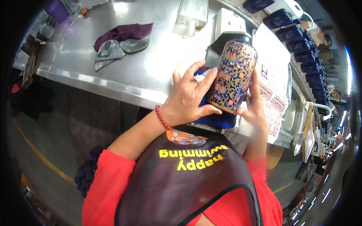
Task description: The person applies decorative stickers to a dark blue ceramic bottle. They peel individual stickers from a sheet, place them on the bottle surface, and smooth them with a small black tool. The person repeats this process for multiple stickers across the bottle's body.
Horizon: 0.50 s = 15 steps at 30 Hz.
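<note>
two hands (186,96) (255,107) cradle one glossy, round-shouldered, flower-patterned cylindrical vessel (233,77).

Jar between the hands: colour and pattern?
Dark blue jar with dense orange, yellow and green floral scrollwork; head view shows it best.

White glare washes the steel counter (158,52), strip lights (349,71) shine far right, and outer edges bend strongly.

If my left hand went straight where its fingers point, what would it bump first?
Probably the patterned jar, right at the left hand's fingertips, though depth is hard to judge.
</note>
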{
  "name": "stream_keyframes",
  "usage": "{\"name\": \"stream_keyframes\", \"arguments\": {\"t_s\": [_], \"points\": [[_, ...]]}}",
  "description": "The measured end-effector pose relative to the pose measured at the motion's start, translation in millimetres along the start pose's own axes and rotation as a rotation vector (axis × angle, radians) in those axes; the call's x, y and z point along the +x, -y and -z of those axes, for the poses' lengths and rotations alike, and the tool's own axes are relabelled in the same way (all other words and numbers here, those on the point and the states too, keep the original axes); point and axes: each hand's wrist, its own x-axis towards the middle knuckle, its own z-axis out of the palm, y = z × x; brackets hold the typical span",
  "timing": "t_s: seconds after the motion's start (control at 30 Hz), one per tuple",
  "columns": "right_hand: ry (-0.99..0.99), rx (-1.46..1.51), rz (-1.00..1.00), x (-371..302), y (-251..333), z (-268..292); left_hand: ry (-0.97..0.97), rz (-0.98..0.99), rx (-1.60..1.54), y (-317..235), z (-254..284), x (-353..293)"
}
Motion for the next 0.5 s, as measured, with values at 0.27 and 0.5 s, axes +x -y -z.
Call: {"name": "stream_keyframes", "arguments": {"t_s": [0.27, 0.5], "points": [[-0.03, 0.116, 0.053, 0, 4, 4, 0.057, 0.044, 0.029, 5, 1, -4], [-0.005, -0.081, 0.09, 2, 22, 13, 0.156, 0.021, -0.099, 12, 9, 0]]}}
